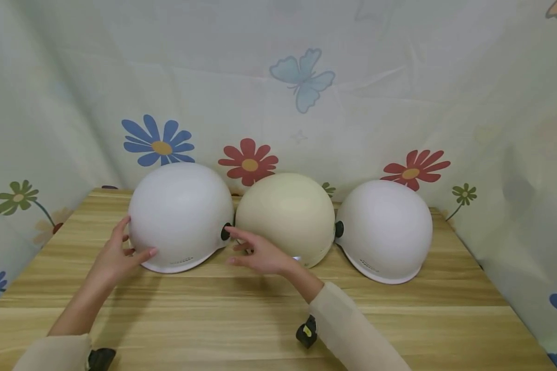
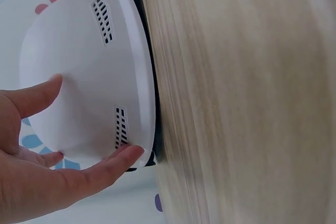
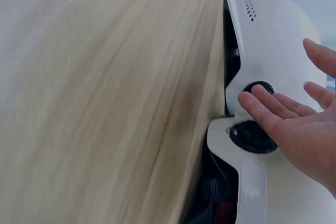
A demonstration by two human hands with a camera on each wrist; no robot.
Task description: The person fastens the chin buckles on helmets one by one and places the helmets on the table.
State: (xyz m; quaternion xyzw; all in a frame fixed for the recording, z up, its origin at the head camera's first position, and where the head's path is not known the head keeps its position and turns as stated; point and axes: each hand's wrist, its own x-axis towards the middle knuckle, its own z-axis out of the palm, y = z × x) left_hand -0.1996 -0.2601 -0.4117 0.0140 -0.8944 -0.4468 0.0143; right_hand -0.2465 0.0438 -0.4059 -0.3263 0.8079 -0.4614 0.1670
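Observation:
Three rounded helmets sit in a row on the wooden table. My left hand (image 1: 113, 260) spreads its fingers and thumb against the left side of the left white helmet (image 1: 181, 211). In the left wrist view, its fingertips lie near the rim below a slotted vent (image 2: 121, 124). My right hand (image 1: 264, 253) reaches in front of the cream helmet (image 1: 285, 211), fingers extended to the black round side piece (image 1: 226, 232) of the left white helmet. The right wrist view shows those fingertips overlapping that piece, with the cream helmet's black side disc (image 3: 253, 137) just beside them.
The right white helmet (image 1: 390, 226) stands beside the cream one, its black side piece (image 1: 339, 229) facing it. Behind the table (image 1: 241, 324) hangs a pale curtain (image 1: 204, 87) with printed flowers and a butterfly. Inside the cream helmet, dark straps (image 3: 215, 187) show.

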